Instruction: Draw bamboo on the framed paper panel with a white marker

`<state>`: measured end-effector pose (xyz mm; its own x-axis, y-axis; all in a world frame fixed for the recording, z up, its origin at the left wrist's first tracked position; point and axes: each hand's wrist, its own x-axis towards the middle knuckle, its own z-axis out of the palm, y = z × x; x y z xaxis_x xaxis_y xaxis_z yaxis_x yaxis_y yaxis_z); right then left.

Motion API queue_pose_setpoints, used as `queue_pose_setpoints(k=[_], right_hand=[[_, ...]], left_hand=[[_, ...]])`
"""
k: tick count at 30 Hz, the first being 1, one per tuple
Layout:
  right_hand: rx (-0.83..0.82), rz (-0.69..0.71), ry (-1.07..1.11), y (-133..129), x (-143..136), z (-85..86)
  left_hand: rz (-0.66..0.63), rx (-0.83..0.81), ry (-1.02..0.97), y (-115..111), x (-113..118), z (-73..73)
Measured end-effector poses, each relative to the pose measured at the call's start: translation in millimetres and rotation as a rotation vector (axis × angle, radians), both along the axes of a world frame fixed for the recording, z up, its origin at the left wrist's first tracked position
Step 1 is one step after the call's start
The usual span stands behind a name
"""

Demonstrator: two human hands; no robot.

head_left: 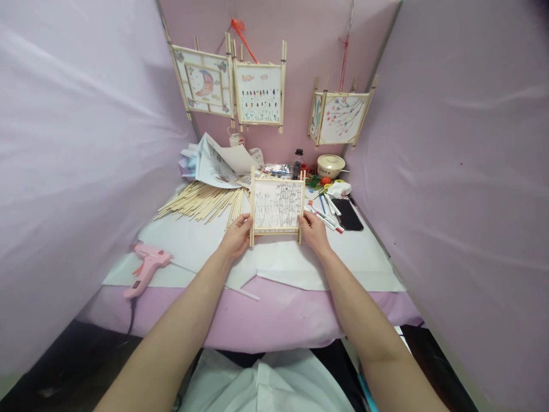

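A small lantern [278,204] with a frame of wooden sticks and white paper panels is held upright over the table. Black line drawings of bamboo-like stalks cover the panel facing me. My left hand [237,234] grips its left side post, with the fingers partly hidden behind the frame. On the opposite side, my right hand [314,230] is closed around the right post near the lower corner. Just left of the lantern lies a spread of loose wooden sticks [201,200]. Several marker pens [328,220] rest close to my right hand.
A pink glue gun [148,266] lies at the table's front left, its cord hanging over the edge. A black phone [348,214], lidded pot [330,166] and folded paper sheets [221,163] are farther back. Finished lanterns [259,94] hang above, between fabric walls [450,143].
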<state>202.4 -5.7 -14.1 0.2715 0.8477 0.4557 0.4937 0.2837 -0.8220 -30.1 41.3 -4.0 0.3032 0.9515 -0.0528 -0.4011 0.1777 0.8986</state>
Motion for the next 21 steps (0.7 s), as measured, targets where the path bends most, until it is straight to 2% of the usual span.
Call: queue_pose_setpoints(k=[8, 13, 21], right_hand=[[-0.001, -0.004, -0.001, -0.2, 0.2, -0.1], [0.038, -0.049, -0.017, -1.8, 2.1, 0.9], [0.100, -0.258, 0.260, -3.2, 20.9, 2.3]], left_hand=[[0.026, -0.015, -0.025, 0.9, 1.2, -2.2], [0.099, -0.011, -0.067, 4.1, 0.4, -4.1], [0.232, -0.011, -0.140, 10.0, -6.1, -3.0]])
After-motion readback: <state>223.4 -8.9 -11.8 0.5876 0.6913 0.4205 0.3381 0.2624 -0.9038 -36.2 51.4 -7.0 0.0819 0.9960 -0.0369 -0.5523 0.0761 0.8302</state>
